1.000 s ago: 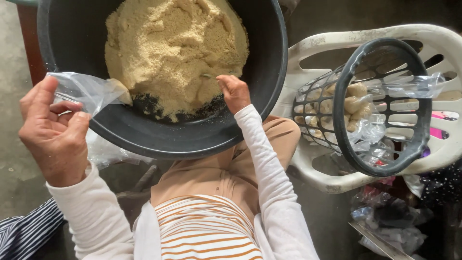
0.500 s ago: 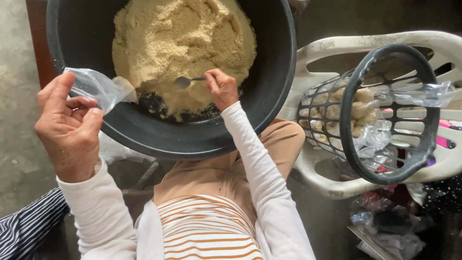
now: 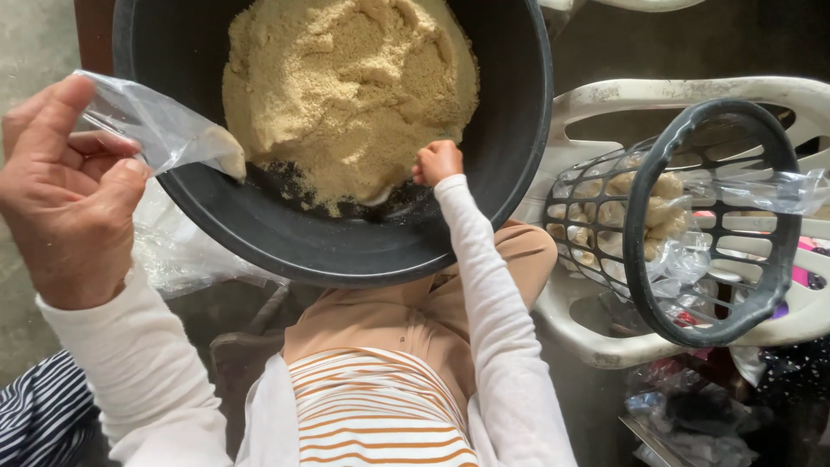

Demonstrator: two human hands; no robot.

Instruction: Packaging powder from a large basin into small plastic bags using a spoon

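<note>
A large black basin (image 3: 510,156) rests on my lap and holds a mound of tan, grainy powder (image 3: 346,86). My left hand (image 3: 65,190) pinches a small clear plastic bag (image 3: 164,130) with a bit of the powder in its corner, held at the basin's left rim. Inside the basin, my right hand (image 3: 437,162) is closed on a metal spoon (image 3: 380,197), whose bowl digs into the near edge of the powder.
A white plastic chair (image 3: 605,346) stands to the right. On it lies a tipped black mesh basket (image 3: 718,216) with several filled small bags. More clear plastic lies under the basin at left (image 3: 181,259) and on the floor at lower right.
My right hand has lowered the spoon from above the powder into its near edge. The view has shifted closer, and the left hand with the bag sits lower left.
</note>
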